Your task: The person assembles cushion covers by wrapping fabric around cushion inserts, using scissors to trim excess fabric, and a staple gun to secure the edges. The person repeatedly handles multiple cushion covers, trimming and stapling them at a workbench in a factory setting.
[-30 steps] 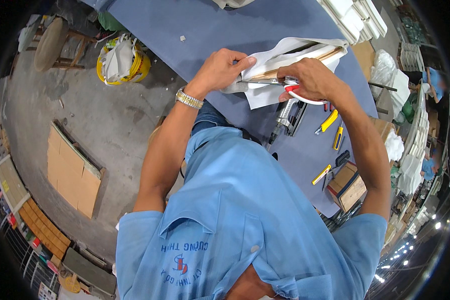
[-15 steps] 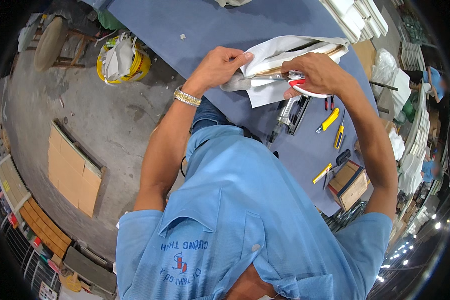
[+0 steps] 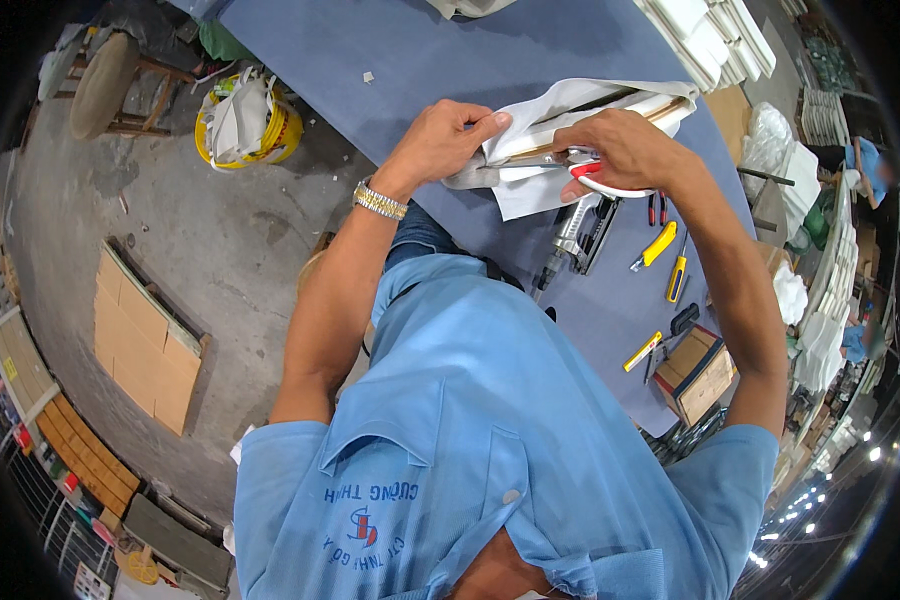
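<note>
Between my hands, on the blue-topped table (image 3: 370, 45), lies a padded piece with loose white fabric (image 3: 545, 112) around a wooden frame. My left hand (image 3: 442, 142) is closed, pinching the fabric edge at the piece's left end. Scissors with red and white handles (image 3: 618, 189) are gripped in my right hand (image 3: 625, 148). Their blades point left into the fabric, beside the frame's near edge; the tips are partly hidden. A fabric flap (image 3: 530, 198) hangs toward me below the blades.
A staple gun (image 3: 573, 240) lies just below the piece. Yellow cutters (image 3: 658, 246), a yellow-handled screwdriver (image 3: 677, 280) and a wooden block (image 3: 697, 375) sit to the right. A yellow bucket of scraps (image 3: 270, 135) stands on the floor left; white panels (image 3: 705, 40) are stacked far right.
My right hand and the scissors have shifted slightly left, and less of the blades shows now. My left hand, still pinching the fabric, has moved a little to the right.
</note>
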